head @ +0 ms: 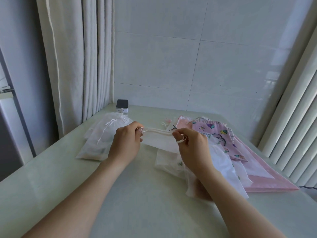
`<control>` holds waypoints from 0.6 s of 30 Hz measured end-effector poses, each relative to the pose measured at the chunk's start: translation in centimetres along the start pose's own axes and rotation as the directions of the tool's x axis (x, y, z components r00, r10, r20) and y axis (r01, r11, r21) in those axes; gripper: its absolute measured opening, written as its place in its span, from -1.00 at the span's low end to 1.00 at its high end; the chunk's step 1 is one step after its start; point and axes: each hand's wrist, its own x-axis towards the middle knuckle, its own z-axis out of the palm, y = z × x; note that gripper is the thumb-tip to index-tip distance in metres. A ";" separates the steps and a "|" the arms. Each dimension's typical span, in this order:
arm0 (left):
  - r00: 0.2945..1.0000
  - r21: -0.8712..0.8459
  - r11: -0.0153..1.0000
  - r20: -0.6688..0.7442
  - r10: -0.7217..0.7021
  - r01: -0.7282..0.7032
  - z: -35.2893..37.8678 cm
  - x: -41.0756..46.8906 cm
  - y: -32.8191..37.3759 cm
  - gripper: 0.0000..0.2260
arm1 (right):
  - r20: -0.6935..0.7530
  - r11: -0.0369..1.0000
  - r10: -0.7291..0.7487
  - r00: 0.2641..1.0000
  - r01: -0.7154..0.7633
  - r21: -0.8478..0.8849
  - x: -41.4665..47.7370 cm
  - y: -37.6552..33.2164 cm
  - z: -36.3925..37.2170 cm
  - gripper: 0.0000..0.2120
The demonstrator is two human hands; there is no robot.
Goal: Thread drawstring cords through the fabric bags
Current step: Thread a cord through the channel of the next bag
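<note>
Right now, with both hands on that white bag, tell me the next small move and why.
Probably draw the cord a little further out with the right hand: it shows at both hem ends of the white bag, the left hand pinches the left end, and the right loop looks short.

Near side, the table (154, 212) lies bare, easy passage there. A heap of sheer white bags (96, 143) crowds the left, pink and printed fabrics (223, 133) the right, and the white bag (159, 142) stretched between left hand (127, 141) and right hand (192, 146) bars the middle. Far back, a small box (122, 105) sits by the curtain (77, 66).
</note>
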 end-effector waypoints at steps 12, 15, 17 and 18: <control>0.882 -0.199 0.860 0.047 -0.470 0.469 -1.3 0.7 1.4 -0.74 | 0.100 0.726 0.454 0.885 -0.433 0.534 0.3 -1.4 -1.1 -0.62; 0.849 -0.308 0.796 0.086 -0.522 0.520 -1.1 0.9 1.0 -0.71 | 0.109 0.601 0.523 0.845 -0.456 0.657 0.3 -1.8 -1.5 -0.61; 0.822 -0.385 0.737 0.125 -0.555 0.556 -0.8 0.9 0.9 -0.69 | 0.227 0.381 0.551 0.803 -0.483 0.788 0.4 -2.1 -1.6 -0.61; 0.804 -0.452 0.684 0.151 -0.575 0.573 -0.6 1.0 0.8 -0.71 | 0.295 0.269 0.548 0.782 -0.499 0.824 0.4 -2.2 -1.7 -0.61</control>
